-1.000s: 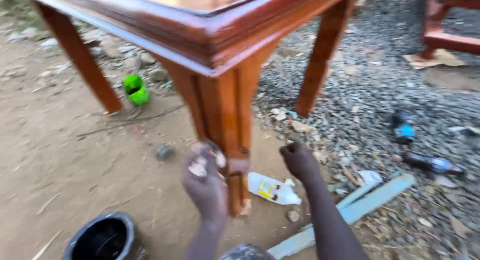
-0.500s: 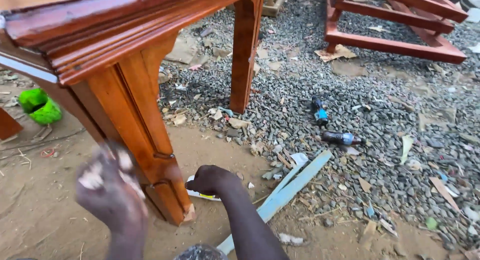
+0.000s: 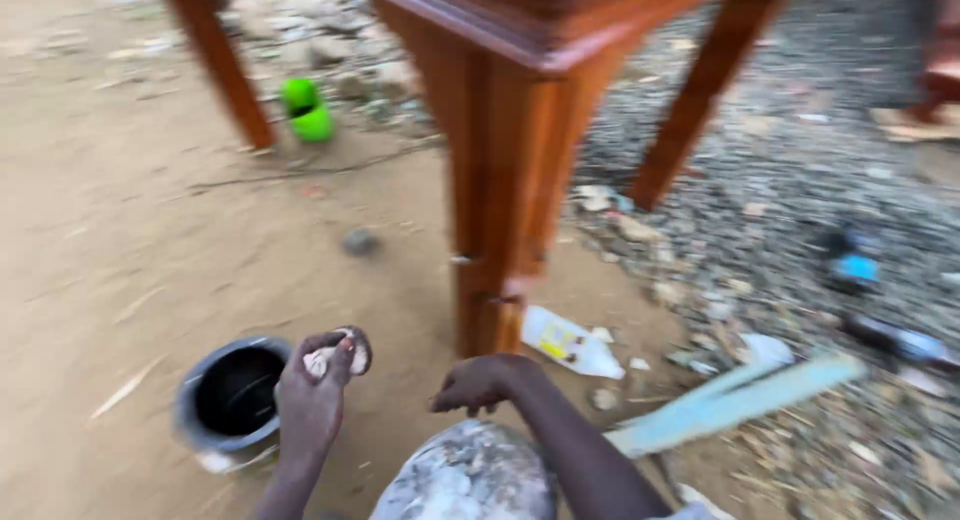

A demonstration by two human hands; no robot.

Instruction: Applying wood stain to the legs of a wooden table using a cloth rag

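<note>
Beside the table leg (image 3: 495,210), left hand (image 3: 312,400) clutching a pale wad (image 3: 338,352).

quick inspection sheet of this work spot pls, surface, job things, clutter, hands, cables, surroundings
surface: bare sandy ground, gravel to the right
job's things: reddish-brown wooden table leg, glossy; small pale wad; dark round tin on the ground
clutter: flattened white packet, pale blue slat, green container, dark bottles, blurred
hands: left hand pinches the wad in its fingers; right hand empty, curled, near the leg's foot
cables: nothing seen
surroundings: further table legs, red wooden frame at far right
</note>
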